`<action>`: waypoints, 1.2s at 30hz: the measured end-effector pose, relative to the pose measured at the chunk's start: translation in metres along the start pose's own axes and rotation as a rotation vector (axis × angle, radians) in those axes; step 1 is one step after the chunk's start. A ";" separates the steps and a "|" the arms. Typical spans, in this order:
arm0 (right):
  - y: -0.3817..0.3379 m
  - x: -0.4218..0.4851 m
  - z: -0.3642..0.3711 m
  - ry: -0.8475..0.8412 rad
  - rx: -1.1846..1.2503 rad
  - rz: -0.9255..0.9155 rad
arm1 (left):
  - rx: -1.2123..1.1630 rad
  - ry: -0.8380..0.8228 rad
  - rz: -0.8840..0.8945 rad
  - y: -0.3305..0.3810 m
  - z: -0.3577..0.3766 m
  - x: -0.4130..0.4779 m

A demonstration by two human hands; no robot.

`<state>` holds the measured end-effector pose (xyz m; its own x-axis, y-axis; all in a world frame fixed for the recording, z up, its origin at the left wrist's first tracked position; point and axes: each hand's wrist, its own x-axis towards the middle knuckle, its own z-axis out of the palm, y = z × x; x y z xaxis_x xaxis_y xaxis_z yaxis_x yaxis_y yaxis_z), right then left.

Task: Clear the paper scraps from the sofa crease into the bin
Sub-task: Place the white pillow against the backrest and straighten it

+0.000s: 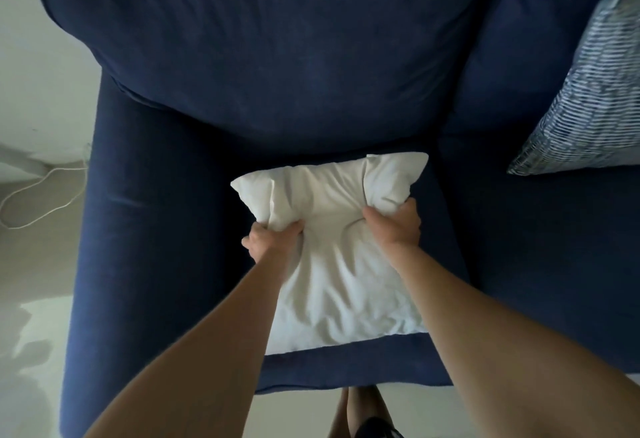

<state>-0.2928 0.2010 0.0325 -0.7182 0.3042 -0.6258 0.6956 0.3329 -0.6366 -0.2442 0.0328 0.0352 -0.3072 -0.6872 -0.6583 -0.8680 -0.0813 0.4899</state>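
Both hands, left hand [268, 242] and right hand [394, 224], clench one white pillow [332, 264] on the navy sofa [173, 230] seat's front edge. It covers the crease; scraps unseen. One patterned cushion [588, 91] is cropped right.

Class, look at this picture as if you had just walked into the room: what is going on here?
A person stands over a dark blue sofa and grips a white pillow with both bare hands, the left hand and the right hand bunching its cloth. The pillow lies on the seat. A patterned cushion leans at the right. No paper scraps or bin are in view.
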 end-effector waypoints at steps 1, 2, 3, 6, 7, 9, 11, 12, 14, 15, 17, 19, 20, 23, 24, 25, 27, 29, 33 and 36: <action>-0.007 0.001 0.003 0.004 0.011 -0.022 | -0.032 0.011 0.020 0.004 -0.001 0.000; -0.015 0.001 0.004 0.010 0.020 -0.048 | -0.065 0.023 0.036 0.010 -0.003 0.001; -0.024 0.001 0.005 0.020 0.030 -0.076 | -0.092 0.035 0.053 0.016 -0.006 0.001; -0.051 0.002 0.005 0.058 0.043 -0.202 | -0.104 0.084 0.127 0.042 -0.013 0.004; -0.061 0.003 0.005 0.067 0.051 -0.254 | -0.106 0.106 0.160 0.052 -0.015 0.004; -0.079 0.004 0.004 0.091 0.077 -0.349 | -0.144 0.139 0.215 0.072 -0.019 0.003; -0.093 0.006 0.005 0.123 0.119 -0.418 | -0.228 0.145 0.255 0.087 -0.021 0.000; -0.097 0.007 0.006 0.133 0.142 -0.437 | -0.264 0.133 0.271 0.093 -0.022 -0.001; -0.099 0.012 0.008 0.120 0.188 -0.412 | -0.300 0.087 0.276 0.098 -0.021 -0.003; -0.097 0.015 0.008 0.095 0.214 -0.365 | -0.303 0.052 0.256 0.098 -0.019 -0.002; -0.089 0.022 0.007 0.025 0.259 -0.243 | -0.301 -0.033 0.194 0.094 -0.017 0.000; -0.079 0.029 0.003 -0.034 0.287 -0.153 | -0.284 -0.104 0.170 0.087 -0.014 0.007; -0.076 0.031 0.000 -0.039 0.290 -0.142 | -0.273 -0.125 0.178 0.087 -0.014 0.010; -0.076 0.035 -0.003 0.043 0.278 -0.191 | -0.278 -0.133 0.219 0.096 -0.017 0.013; -0.080 0.037 -0.002 0.081 0.273 -0.220 | -0.289 -0.130 0.231 0.102 -0.019 0.013; -0.085 0.038 -0.001 0.115 0.265 -0.260 | -0.293 -0.127 0.246 0.108 -0.020 0.013; -0.100 0.040 0.002 0.162 0.206 -0.372 | -0.299 -0.126 0.286 0.122 -0.021 0.010; -0.116 0.041 0.003 0.191 0.067 -0.507 | -0.307 -0.126 0.319 0.134 -0.020 0.006; -0.143 0.042 -0.001 0.199 -0.283 -0.819 | -0.208 -0.065 0.409 0.150 -0.013 0.006; -0.160 0.048 -0.002 0.191 -0.670 -0.991 | 0.036 0.036 0.618 0.160 -0.013 0.013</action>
<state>-0.4392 0.1641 0.1051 -0.9650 -0.2365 0.1130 -0.2621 0.8750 -0.4071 -0.3814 0.0016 0.1128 -0.7445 -0.6232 -0.2397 -0.5470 0.3634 0.7541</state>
